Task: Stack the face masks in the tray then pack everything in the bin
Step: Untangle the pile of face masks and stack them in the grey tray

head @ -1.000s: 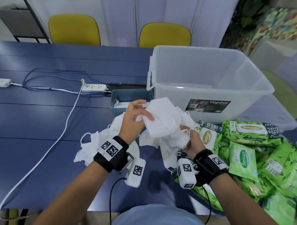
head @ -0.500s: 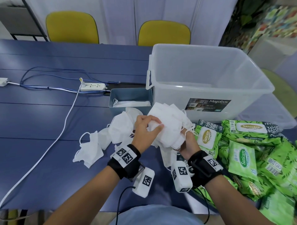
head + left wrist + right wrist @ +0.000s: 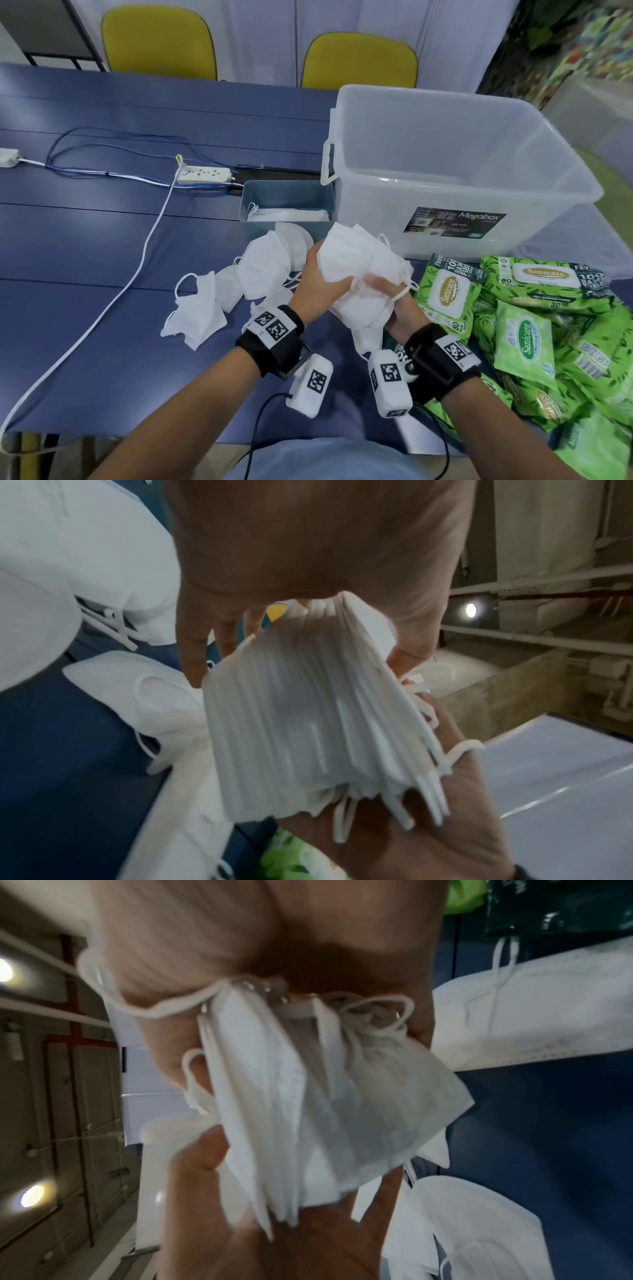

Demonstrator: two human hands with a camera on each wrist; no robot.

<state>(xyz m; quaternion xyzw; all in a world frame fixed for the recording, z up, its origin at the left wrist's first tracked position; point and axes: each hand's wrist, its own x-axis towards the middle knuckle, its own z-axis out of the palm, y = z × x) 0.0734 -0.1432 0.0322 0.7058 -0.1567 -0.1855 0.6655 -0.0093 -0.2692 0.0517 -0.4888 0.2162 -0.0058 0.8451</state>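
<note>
Both hands hold one bundle of white face masks [image 3: 359,270] above the blue table, just in front of the bin. My left hand [image 3: 317,284] grips its left side, my right hand [image 3: 387,294] grips it from below with ear loops hanging over the fingers. The left wrist view shows the bundle's stacked edges [image 3: 308,723]; the right wrist view shows the folded masks [image 3: 308,1096] pinched between both hands. Loose masks [image 3: 239,284] lie on the table to the left. The grey-blue tray [image 3: 287,192] behind holds a flat stack of masks [image 3: 291,215]. The clear plastic bin [image 3: 462,164] looks empty.
Green wet-wipe packs [image 3: 534,325] are piled at the right, beside the bin. A white power strip [image 3: 203,174] with white and blue cables [image 3: 144,246] runs across the table's left half. Two yellow chairs [image 3: 157,41] stand behind the table.
The left hand has come down from holding one mask up and closed round the bundle. The masks are now pressed together into a tighter stack between both hands.
</note>
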